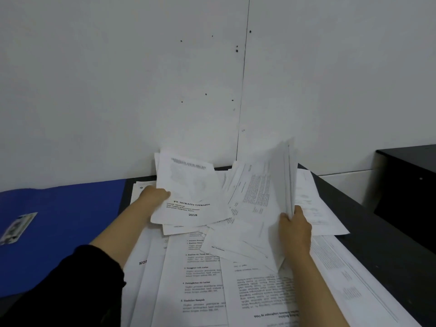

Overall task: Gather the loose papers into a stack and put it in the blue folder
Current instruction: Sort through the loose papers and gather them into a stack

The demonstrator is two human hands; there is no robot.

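Thin white printed sheets everywhere, flat, limp and overlapping across the dark matte table (368, 232). The left hand (154, 193) pinches the edge of a cover sheet (188, 192), thumb on top, lifting it tilted above the heap (the year 2018 reads near its bottom edge). The right hand (295, 228) grips a sheaf of papers (286, 180) stood nearly on edge, fingers curled round its lower rim, the pages fanning upward and blurred. Between the two grips and below them sprawl the loose papers (203, 277), some skewed, one upside down. Left of the left hand's grip, just beside the forearm, the blue folder (61, 223) lies flat, smooth, with a small label. Right of the sheaf, well apart, a black boxy cabinet (410, 185). Behind the papers, a plain white wall (118, 90).
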